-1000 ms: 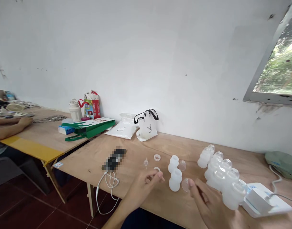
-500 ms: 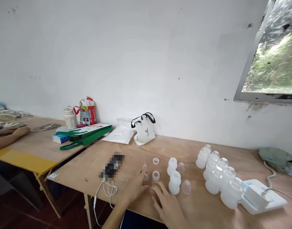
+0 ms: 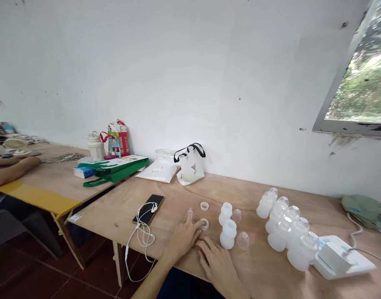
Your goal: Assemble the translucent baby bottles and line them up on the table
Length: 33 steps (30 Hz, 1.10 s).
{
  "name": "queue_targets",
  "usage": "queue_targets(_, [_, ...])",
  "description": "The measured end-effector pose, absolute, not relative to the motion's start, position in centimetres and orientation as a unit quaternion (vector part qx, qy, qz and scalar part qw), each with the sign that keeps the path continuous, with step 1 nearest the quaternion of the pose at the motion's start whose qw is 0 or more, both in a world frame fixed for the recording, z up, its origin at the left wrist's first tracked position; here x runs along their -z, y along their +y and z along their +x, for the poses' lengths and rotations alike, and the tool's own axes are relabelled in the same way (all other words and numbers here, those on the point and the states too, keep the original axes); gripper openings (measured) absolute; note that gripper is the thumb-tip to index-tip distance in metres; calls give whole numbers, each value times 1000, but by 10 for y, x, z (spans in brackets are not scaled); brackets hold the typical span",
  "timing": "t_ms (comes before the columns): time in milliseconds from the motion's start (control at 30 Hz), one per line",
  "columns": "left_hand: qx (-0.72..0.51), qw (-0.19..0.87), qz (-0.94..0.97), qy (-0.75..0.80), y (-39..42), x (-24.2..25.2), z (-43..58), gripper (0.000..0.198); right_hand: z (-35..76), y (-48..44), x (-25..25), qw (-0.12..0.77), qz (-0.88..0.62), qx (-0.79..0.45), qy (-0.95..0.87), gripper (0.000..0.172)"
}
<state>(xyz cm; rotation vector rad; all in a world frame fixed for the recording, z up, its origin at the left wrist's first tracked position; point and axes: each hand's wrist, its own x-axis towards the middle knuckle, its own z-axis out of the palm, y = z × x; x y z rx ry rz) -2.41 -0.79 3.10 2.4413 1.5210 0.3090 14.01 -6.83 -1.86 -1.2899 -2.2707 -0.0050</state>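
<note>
My left hand [image 3: 184, 237] reaches over the table with fingers apart; its index finger covers one small clear bottle nipple, and its thumb is at the near white screw ring [image 3: 204, 224]. Just beyond the index finger stands another clear nipple [image 3: 190, 212]. A second screw ring [image 3: 204, 206] lies farther back. My right hand [image 3: 215, 261] rests on the wood, fingers loosely bent and apart, holding nothing. To its right stand two uncapped, frosted baby bottles [image 3: 228, 236], [image 3: 225, 215], with domed clear caps [image 3: 243, 241], [image 3: 237, 215] beside them.
Several capped baby bottles [image 3: 279, 236] stand on the right, by a white box with a charger [image 3: 335, 257]. A phone [image 3: 149, 209] with white earphones lies left. White bags [image 3: 190, 168] lean at the wall. A co-worker's arm [image 3: 15, 170] rests on the left table [image 3: 57, 176].
My left hand has shifted slightly, its index finger now over the near nipple and its thumb at the near ring. My right hand stays about where it was. The view has turned slightly left.
</note>
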Motion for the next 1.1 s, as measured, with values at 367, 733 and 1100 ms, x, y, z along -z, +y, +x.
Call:
queue_targets(367, [-263,281,813,436,13,-11,-33,31,143,-68,20,308,-495,3,-812,36])
queue_targets(733, [-308,598,660,335,13,-18,-27,62,146,-63,17,400,-499,-44,-767,34])
queue_targets(1100, [-325,684,584,292,4,-38,-28,61,150,-64,9,548,-441,-105,-703,22])
